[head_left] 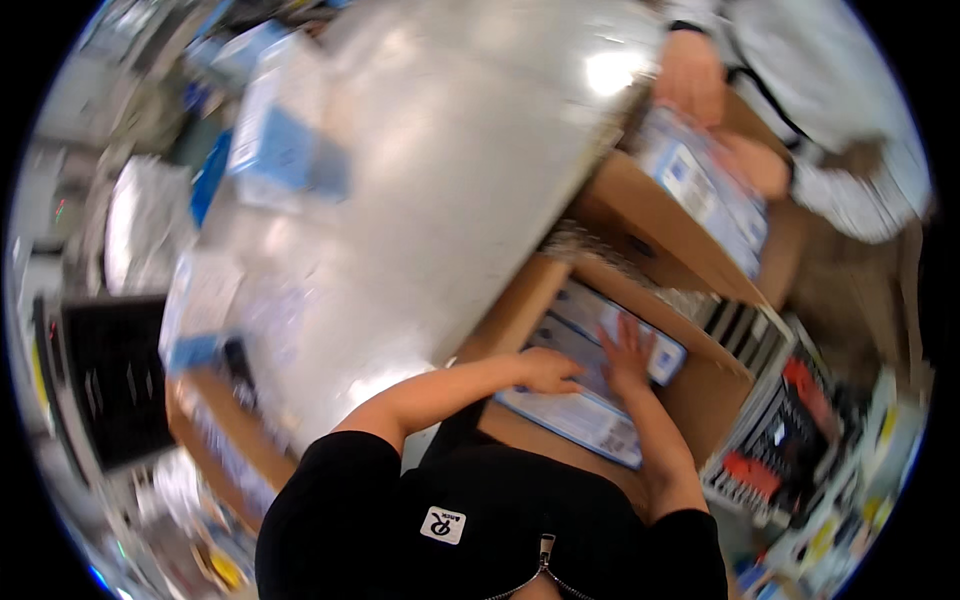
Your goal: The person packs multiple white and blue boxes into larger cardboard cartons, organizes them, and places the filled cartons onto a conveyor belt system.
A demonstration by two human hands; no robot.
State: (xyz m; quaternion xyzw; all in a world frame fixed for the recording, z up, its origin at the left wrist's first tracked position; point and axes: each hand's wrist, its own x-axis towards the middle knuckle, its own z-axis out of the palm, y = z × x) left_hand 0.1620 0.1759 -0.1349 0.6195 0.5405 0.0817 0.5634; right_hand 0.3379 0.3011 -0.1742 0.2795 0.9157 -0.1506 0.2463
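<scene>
Both hands reach into an open brown cardboard carton [705,410] in front of me. Inside it lie flat white-and-blue printed boxes [575,415], side by side. My right hand [628,355] rests on them toward the carton's far side, open with its fingers spread. Over the boxes' left part is my left hand [548,371], its fingers slightly bent and loosely apart, with nothing seen in them. Motion blur hides whether those fingertips touch a box.
Across from me, another person's hands [695,80] are on a similar white-and-blue box [690,185] in a second carton [640,215]. A shiny grey table [430,170] stretches to the left, bearing a white-and-blue box [275,125]. A grey crate [745,420] stands right of my carton.
</scene>
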